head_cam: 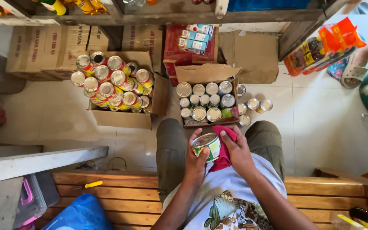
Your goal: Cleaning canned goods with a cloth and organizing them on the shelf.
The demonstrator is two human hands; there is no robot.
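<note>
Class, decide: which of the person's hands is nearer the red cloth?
Right. The right hand presses the red cloth against the green-labelled can; the left hand grips the can's other side.

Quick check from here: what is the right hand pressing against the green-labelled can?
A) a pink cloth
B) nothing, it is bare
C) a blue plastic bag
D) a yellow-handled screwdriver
A: the right hand presses a pink cloth against the green-labelled can, which the left hand grips from the other side.

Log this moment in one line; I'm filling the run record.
left hand: holds green-labelled can | right hand: presses pink cloth on can | ahead: carton of cans
</note>
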